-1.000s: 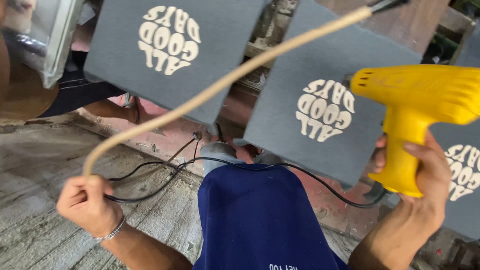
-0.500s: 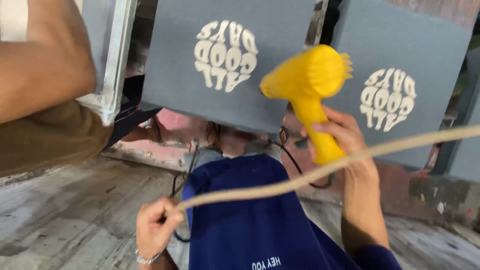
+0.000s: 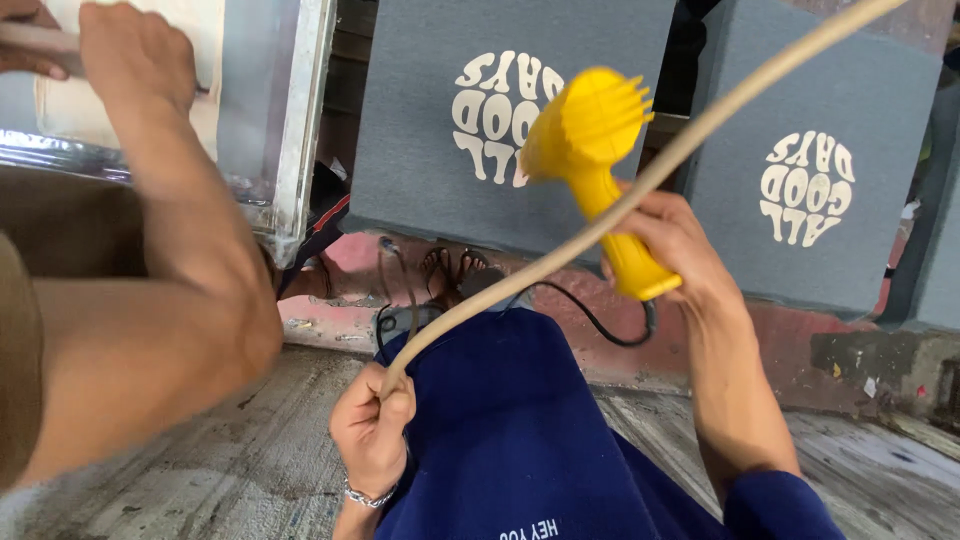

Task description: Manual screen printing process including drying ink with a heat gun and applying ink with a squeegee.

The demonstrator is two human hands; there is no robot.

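The right hand [image 3: 672, 243] reaches forward from a blue sleeve, wrist raised, fingers wrapped fully round the handle of a yellow heat gun [image 3: 590, 160], whose vented body points at the pale print on a grey fabric panel [image 3: 500, 110]. The left hand [image 3: 372, 425], low and drawn in beside the blue garment [image 3: 500, 430], is a tight fist about the lower end of a tan rod [image 3: 640, 185] that slants up across the heat gun. A black cord [image 3: 590, 320] loops below the gun. Left of the gun, another person's forearm [image 3: 170, 250] stretches to a framed screen [image 3: 290, 130]
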